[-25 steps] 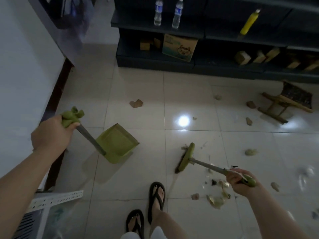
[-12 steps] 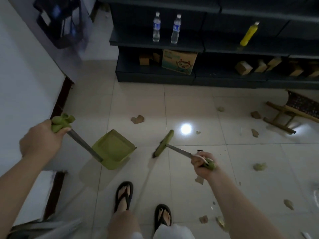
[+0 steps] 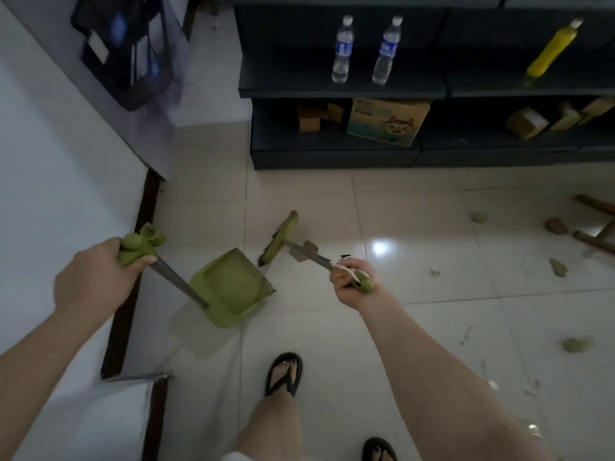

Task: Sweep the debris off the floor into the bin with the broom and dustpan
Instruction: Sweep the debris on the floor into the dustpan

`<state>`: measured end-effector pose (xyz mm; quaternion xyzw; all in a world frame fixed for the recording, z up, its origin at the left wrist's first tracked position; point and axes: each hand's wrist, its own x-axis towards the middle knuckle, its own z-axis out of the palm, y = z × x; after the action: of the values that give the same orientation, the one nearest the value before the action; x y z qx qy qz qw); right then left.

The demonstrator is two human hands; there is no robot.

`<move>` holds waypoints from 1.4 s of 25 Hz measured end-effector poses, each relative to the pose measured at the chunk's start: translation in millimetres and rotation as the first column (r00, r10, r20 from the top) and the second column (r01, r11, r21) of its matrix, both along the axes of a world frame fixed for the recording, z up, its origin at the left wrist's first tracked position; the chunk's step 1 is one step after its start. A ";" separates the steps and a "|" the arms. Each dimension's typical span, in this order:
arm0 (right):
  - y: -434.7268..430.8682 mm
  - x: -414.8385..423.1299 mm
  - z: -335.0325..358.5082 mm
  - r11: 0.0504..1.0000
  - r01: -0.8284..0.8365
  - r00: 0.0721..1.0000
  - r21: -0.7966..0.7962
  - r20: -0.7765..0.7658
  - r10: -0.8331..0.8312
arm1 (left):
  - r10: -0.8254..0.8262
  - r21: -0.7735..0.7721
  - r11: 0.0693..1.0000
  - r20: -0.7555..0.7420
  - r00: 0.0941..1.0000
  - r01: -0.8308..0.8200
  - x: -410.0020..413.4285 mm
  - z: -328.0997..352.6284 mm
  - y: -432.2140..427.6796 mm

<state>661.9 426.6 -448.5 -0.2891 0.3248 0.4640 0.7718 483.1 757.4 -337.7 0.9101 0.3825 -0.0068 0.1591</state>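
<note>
My left hand (image 3: 96,277) grips the green knob at the top of the dustpan's metal handle. The green dustpan (image 3: 233,287) hangs low over the tiled floor, its mouth turned to the right. My right hand (image 3: 352,282) grips the green end of the broom handle. The green broom head (image 3: 279,239) is just beyond the dustpan's far right corner, close to the floor. A brown scrap (image 3: 307,249) lies under the broom's shaft. More debris, such as a brown lump (image 3: 555,225) and a greenish clump (image 3: 577,344), is scattered on the tiles to the right.
Dark shelving (image 3: 332,154) with water bottles (image 3: 342,49), a yellow bottle (image 3: 549,51) and a cardboard box (image 3: 387,121) stands ahead. A white wall (image 3: 50,161) with a dark baseboard runs on the left. A tipped wooden stool (image 3: 595,224) lies at the right. My sandalled feet (image 3: 283,374) are below.
I have stepped forward and to the left. The broom head swung left and away from the debris near my feet, ending beside the dustpan. Both hands kept their grips.
</note>
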 end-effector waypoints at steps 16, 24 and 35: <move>-189.2 -22.9 30.6 0.942 0.316 0.928 -0.112 -0.168 -0.332 | -0.251 -0.100 0.964 -0.048 0.967 0.246 123.8 2.6 -35.4; -353.7 -75.0 47.7 0.825 0.503 0.827 -0.258 -0.136 -0.546 | -0.384 -0.128 0.917 -0.015 0.923 0.379 184.4 13.1 -179.8; -439.5 -58.1 55.1 0.828 0.527 0.838 -0.193 -0.043 -0.544 | -0.550 -0.107 0.830 0.006 0.835 0.547 257.2 8.1 -321.7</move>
<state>603.8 -12.9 -393.4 -0.2297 0.4687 0.2122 0.8262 740.3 435.8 -329.6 0.9718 0.1066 -0.0836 0.1928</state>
